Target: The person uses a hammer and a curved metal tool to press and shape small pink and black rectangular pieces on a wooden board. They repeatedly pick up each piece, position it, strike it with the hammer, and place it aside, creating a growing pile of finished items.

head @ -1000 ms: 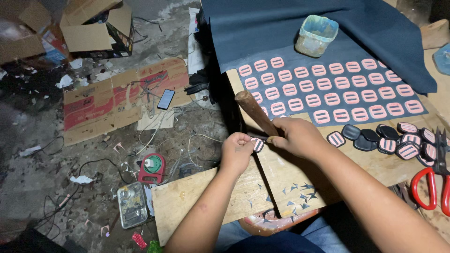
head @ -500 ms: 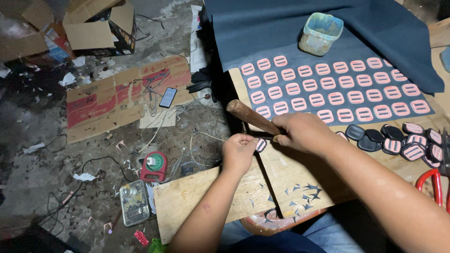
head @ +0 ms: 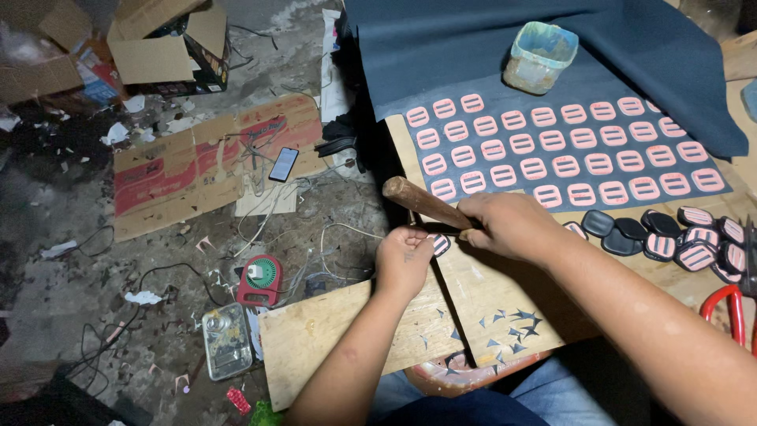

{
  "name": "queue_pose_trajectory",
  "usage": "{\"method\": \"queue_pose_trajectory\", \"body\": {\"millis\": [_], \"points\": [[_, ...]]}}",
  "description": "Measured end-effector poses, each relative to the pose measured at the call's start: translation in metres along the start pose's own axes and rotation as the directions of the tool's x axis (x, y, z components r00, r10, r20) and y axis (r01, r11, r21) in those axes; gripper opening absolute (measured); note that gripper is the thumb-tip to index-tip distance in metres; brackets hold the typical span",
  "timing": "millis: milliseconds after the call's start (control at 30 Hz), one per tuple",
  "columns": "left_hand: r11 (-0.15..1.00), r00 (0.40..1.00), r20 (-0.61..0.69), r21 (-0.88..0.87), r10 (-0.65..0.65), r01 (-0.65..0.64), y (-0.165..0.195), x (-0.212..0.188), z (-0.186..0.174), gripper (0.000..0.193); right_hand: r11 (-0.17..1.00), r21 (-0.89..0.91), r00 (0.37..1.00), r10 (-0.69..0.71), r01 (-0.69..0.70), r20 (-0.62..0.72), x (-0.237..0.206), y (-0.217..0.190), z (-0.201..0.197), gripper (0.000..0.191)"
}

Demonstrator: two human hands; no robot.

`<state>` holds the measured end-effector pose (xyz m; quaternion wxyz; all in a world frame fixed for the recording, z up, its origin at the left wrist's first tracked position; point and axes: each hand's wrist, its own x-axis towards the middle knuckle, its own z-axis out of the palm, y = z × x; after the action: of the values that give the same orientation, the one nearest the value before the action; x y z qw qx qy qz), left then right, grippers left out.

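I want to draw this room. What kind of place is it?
Probably a small home workshop: rows of pink patches on dark blue cloth, red scissors on the wooden board, cardboard boxes around.

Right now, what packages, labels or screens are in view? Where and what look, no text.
Open cardboard box: top left on the floor, brown, flaps up.
Flattened carton: floor, centre left, brown with red printed panels.
Phone: lying on the carton's right end, dark slim rectangle, screen faintly lit.
Plastic tub: on dark cloth, top centre, squarish, translucent greenish.
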<state>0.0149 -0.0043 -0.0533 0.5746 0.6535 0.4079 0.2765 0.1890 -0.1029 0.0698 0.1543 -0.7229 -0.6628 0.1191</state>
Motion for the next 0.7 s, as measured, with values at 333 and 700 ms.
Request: {"method": "queue_pose_trajectory", "body": {"millis": [333,700], "points": [[0.989,0.994,0.001,0.101,0.113,-0.112,0.016,-0.008,-0.004,0.011,0.99,0.114,0.996,0.088,-0.087,-0.004,0.006,-0.002,0.01,0.029],[0.991,0.994,0.003,0.077,0.109,-0.109,0.024,-0.012,-0.007,0.009,0.992,0.058,0.975,0.102,-0.116,0.196,0.012,0.007,-0.005,0.028]]}}
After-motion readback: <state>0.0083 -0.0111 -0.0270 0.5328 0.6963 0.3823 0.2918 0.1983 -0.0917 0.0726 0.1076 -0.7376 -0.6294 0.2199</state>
